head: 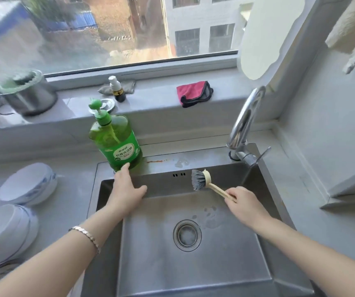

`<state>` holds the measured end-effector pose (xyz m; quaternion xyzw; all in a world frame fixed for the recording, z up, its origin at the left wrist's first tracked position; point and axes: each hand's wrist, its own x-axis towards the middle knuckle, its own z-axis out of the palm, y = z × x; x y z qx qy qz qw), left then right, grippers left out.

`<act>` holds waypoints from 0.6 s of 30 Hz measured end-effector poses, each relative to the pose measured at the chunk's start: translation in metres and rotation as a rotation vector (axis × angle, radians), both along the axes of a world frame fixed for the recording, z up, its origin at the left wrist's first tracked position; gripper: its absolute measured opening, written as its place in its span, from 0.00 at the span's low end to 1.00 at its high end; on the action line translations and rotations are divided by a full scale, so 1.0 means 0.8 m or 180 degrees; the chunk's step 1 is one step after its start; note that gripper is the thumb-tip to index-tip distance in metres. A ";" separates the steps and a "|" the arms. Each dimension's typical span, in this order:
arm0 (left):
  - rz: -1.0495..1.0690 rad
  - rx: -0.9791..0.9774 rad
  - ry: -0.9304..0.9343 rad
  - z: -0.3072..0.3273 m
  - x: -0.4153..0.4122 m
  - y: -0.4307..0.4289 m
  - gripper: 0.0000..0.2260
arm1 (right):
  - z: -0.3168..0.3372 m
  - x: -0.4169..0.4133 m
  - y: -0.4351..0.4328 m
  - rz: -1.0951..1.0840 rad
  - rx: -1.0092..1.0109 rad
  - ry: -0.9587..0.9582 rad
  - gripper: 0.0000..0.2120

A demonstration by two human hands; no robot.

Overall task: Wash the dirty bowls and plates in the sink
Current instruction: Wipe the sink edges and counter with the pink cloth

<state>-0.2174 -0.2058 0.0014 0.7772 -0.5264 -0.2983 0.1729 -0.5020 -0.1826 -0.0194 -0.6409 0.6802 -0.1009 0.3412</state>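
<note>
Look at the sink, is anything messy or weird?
Yes. An orange, rust-like streak marks the back ledge of the sink, right beside the green soap bottle, with a pale watery smear next to it. Nothing else looks spilled or broken.

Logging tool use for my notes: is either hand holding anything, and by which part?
The right hand holds the dish brush by the end of its cream handle. The left hand holds nothing; its fingertips touch the detergent bottle.
</note>
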 end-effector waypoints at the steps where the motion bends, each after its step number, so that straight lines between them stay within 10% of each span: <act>1: 0.0020 -0.0243 -0.0113 0.012 0.019 -0.013 0.39 | 0.005 0.026 -0.009 0.0029 -0.0032 -0.0044 0.09; 8: -0.0172 -0.0455 -0.0426 0.053 0.131 -0.151 0.52 | 0.037 0.152 -0.066 -0.0302 -0.0153 -0.0216 0.11; 18: -0.0706 -0.0821 -0.0905 0.035 0.144 -0.172 0.38 | 0.071 0.182 -0.083 -0.0651 -0.0296 -0.0018 0.12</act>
